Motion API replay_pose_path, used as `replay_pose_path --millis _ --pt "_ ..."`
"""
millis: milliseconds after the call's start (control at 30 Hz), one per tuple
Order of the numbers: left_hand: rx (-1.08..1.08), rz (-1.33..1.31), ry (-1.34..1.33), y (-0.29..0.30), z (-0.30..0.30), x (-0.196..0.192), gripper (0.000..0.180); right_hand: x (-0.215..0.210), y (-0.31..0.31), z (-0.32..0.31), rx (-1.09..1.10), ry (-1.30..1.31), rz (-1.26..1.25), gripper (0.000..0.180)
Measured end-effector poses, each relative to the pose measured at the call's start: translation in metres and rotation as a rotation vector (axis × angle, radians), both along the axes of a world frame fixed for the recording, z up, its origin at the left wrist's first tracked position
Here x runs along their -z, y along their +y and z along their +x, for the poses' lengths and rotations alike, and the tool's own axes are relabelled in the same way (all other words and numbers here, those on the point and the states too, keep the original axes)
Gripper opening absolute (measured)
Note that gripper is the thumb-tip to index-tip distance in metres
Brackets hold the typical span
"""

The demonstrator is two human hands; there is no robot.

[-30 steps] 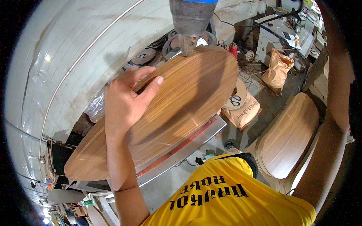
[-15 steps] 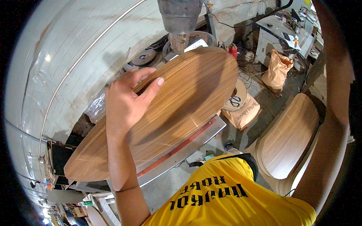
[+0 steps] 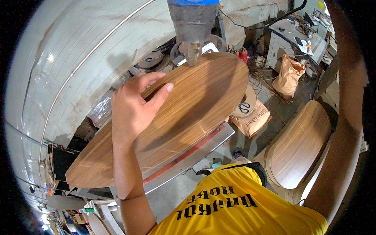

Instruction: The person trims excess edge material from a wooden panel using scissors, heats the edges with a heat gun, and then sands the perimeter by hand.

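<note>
A long oval wooden board [image 3: 188, 102] with brown striped grain lies tilted across the middle of the view. My left hand [image 3: 137, 103] grips its far edge, the thumb on the top face and the fingers curled over the rim. Above that same edge, to the right of the hand, hangs a tool [image 3: 194, 29] with a blue body, a dark grey tapered nose and a metal tip. Its tip overlaps the board's edge; contact is unclear. My right arm [image 3: 348, 117] rises along the right side, and its hand is outside the picture.
Under the board is a metal-edged stand [image 3: 188, 154] with a red strip. Stacked rounded boards [image 3: 301, 145] stand at the right. Paper sacks [image 3: 289, 76], a reel [image 3: 246, 102] and cables occupy the floor. A cluttered desk [image 3: 291, 33] stands far right; a pale wall [image 3: 78, 47] curves along the left.
The tool has shifted down and slightly right, bringing its blue body into view and its tip over the board's edge. My left hand keeps its grip, moving only slightly.
</note>
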State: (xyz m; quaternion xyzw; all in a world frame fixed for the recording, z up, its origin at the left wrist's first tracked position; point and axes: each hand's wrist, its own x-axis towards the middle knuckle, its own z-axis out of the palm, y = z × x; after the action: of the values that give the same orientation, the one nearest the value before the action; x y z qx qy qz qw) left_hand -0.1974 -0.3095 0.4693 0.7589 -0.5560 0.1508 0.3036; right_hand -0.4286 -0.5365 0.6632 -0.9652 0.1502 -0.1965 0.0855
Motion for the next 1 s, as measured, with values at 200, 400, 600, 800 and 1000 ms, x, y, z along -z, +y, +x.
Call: replay_pose_path --millis 200,400,600,800,1000 --pt "0.010 -0.004 0.006 0.000 0.002 0.001 0.033 0.004 0.008 0.000 -0.007 -0.003 -0.023 0.048" --pt "0.021 -0.022 0.061 0.000 0.002 0.004 0.032 0.018 0.022 0.000 0.014 -0.114 -0.240 0.050" --pt "0.027 -0.032 -0.009 0.001 0.000 0.001 0.032 0.014 0.027 0.005 -0.032 -0.128 -0.206 0.050" --pt "-0.003 -0.002 0.071 -0.001 0.001 0.002 0.034 0.033 0.040 -0.007 0.074 -0.226 -0.311 0.050" --pt "-0.147 0.090 0.171 0.004 0.010 -0.007 0.038 0.172 0.009 -0.059 0.131 -0.841 -0.252 0.032"
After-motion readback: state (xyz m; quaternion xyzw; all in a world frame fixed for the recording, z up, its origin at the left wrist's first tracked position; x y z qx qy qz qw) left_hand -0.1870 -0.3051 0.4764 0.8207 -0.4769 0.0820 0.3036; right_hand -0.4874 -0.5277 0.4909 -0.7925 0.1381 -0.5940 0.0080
